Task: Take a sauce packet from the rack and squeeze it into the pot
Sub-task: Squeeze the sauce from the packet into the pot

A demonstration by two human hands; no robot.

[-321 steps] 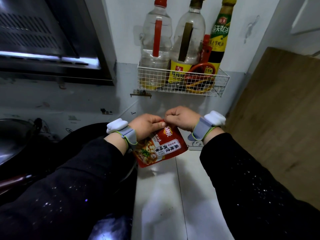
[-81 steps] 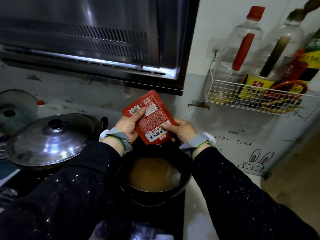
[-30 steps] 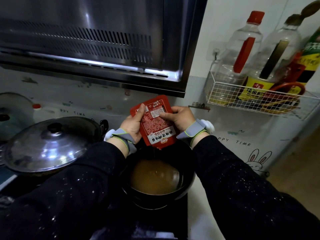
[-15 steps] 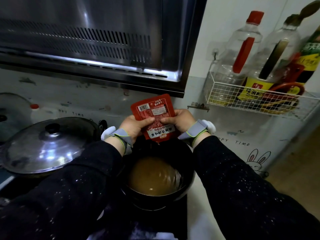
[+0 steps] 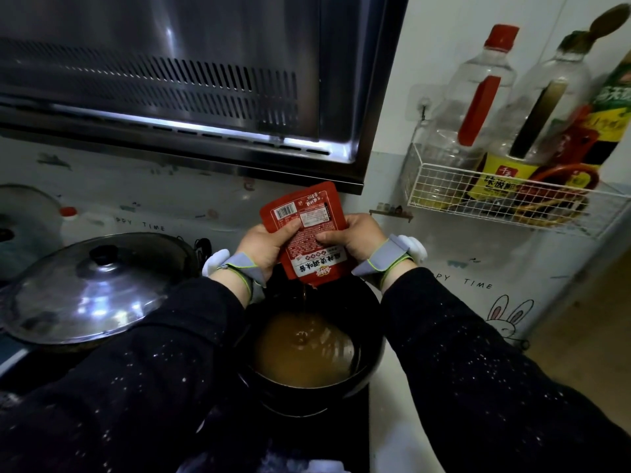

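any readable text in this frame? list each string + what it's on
"PPY TIME", start cut off: backsplash right of the pot, above a rabbit drawing.
"PY TIME", start cut off: backsplash left, behind the lidded wok.
Sauce packet: barcode and upside-down Chinese print, too small to read reliably.
Bottles in the wire rack: Chinese labels, blurred, not readable.

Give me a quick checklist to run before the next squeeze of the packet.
1. Sauce packet held by left hand and right hand: ok.
2. Opened corner points down over the pot: ok.
3. Sauce stream lands in the broth, not on the rim: ok.
4. Sauce left in the packet: cannot tell.
5. Sleeves clear of the liquid: ok.
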